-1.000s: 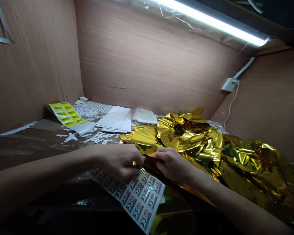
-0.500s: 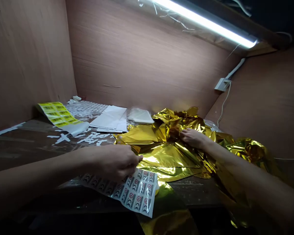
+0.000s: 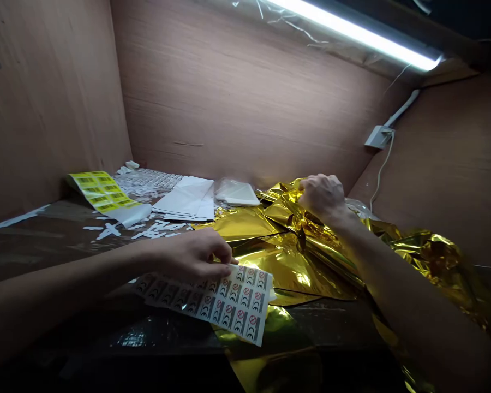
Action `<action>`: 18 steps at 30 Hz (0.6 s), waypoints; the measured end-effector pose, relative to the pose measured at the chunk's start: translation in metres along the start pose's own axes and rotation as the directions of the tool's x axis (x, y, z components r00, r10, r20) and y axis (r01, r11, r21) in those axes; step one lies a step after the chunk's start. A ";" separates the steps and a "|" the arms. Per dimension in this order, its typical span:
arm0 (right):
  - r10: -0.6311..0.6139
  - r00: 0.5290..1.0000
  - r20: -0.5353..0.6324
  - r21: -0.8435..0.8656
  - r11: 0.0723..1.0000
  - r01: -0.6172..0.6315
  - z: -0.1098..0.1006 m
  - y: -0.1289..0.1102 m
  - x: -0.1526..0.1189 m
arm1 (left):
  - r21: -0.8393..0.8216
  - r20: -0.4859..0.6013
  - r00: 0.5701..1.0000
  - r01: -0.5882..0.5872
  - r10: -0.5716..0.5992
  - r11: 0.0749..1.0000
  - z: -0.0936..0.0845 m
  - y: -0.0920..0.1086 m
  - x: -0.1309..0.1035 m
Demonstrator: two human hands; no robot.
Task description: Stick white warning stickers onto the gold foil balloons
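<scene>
At the near left edge of a crumpled sheet of shiny gold foil (image 3: 303, 273), a person's bare left hand (image 3: 204, 254) curls its fingers, thumb and forefinger bent toward each other with a small gap between them; whether the fingertips have hold of anything cannot be told. Directly beneath that hand, overlapping the foil's near left corner, is a white sheet of small rectangular stickers (image 3: 243, 308) printed with black CE marks and red crossed-circle symbols.

On the foil's far side, the bare right hand (image 3: 322, 196) is closed in a fist around a bunched fold of the gold material, with creases fanning out toward the near edge. The foil spreads over a dark brown worktop (image 3: 36, 245), passing partly under the right forearm.

Just beyond the foil's left end sit a clear plastic packet with off-white contents (image 3: 239, 192) and a stack of white paper sheets (image 3: 190, 199). Farther left of the foil are scattered white paper scraps (image 3: 108, 230) and a curling sheet of bright yellow labels (image 3: 102, 190). Behind the foil rises a reddish-brown wood-grained wall (image 3: 229, 98); high above it glows a long white tube light (image 3: 364, 33).
</scene>
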State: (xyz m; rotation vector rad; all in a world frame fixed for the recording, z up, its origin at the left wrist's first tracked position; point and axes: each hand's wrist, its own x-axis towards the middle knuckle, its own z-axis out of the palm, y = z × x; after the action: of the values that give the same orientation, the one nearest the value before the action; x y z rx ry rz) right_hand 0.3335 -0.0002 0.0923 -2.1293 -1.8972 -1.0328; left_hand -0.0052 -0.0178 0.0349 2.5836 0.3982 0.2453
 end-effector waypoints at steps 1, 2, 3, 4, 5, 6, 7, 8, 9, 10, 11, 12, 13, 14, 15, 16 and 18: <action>-0.032 0.995 -0.098 0.085 0.996 0.041 -0.009 -0.016 -0.005 | 0.004 0.007 0.999 0.038 -0.038 0.999 -0.001 0.000 0.001; -0.060 0.986 -0.157 0.198 0.976 0.091 -0.017 -0.032 -0.010 | -0.001 0.013 0.997 0.070 -0.070 0.998 -0.002 -0.001 0.001; -0.106 0.980 -0.166 0.342 0.927 0.158 -0.024 -0.046 -0.017 | -0.016 0.000 0.996 0.089 -0.089 0.996 -0.003 -0.001 0.002; -0.179 0.974 -0.137 0.503 0.835 0.224 -0.030 -0.059 -0.024 | -0.040 -0.027 0.994 0.100 -0.101 0.994 -0.003 -0.002 0.002; -0.277 0.957 -0.084 0.657 0.707 0.263 -0.034 -0.071 -0.030 | -0.066 -0.060 0.991 0.117 -0.121 0.991 -0.003 -0.003 0.003; -0.400 0.916 -0.023 0.783 0.562 0.265 -0.037 -0.080 -0.037 | -0.089 -0.096 0.985 0.137 -0.145 0.987 -0.003 -0.005 0.003; -0.507 0.862 0.017 0.870 0.432 0.237 -0.039 -0.087 -0.042 | -0.104 -0.131 0.977 0.157 -0.170 0.982 -0.004 -0.006 0.003; -0.584 0.811 0.039 0.921 0.335 0.197 -0.038 -0.092 -0.047 | -0.110 -0.165 0.968 0.175 -0.191 0.978 -0.004 -0.008 0.003; -0.620 0.783 0.043 0.947 0.275 0.165 -0.036 -0.096 -0.052 | -0.110 -0.195 0.958 0.190 -0.209 0.976 -0.005 -0.009 0.003; -0.619 0.785 0.039 0.960 0.241 0.142 -0.032 -0.099 -0.055 | -0.108 -0.218 0.950 0.203 -0.222 0.973 -0.005 -0.011 0.003; -0.593 0.805 0.029 0.969 0.213 0.122 -0.027 -0.102 -0.058 | -0.103 -0.235 0.944 0.213 -0.232 0.972 -0.006 -0.012 0.003; -0.557 0.830 0.019 0.978 0.183 0.101 -0.022 -0.104 -0.060 | -0.099 -0.247 0.939 0.220 -0.238 0.970 -0.007 -0.013 0.004; -0.525 0.851 0.010 0.986 0.146 0.078 -0.016 -0.107 -0.061 | -0.098 -0.261 0.934 0.226 -0.244 0.969 -0.007 -0.013 0.004; -0.499 0.866 0.002 0.993 0.103 0.057 -0.010 -0.109 -0.062 | -0.103 -0.276 0.928 0.229 -0.249 0.968 -0.008 -0.013 0.004; -0.479 0.878 -0.011 0.997 0.065 0.047 -0.006 -0.111 -0.063 | -0.112 -0.293 0.923 0.226 -0.250 0.968 -0.008 -0.013 0.005; -0.457 0.889 -0.034 0.997 0.046 0.061 -0.003 -0.113 -0.064 | -0.121 -0.311 0.917 0.221 -0.249 0.968 -0.007 -0.013 0.005; -0.404 0.907 -0.121 0.983 0.077 0.165 0.000 -0.116 -0.064 | -0.132 -0.340 0.908 0.212 -0.245 0.968 -0.007 -0.011 0.006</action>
State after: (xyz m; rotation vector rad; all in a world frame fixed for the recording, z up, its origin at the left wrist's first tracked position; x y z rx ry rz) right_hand 0.2283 -0.0295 0.0172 -0.9852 -2.0964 0.5448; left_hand -0.0040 -0.0036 0.0352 2.3717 0.7955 0.6335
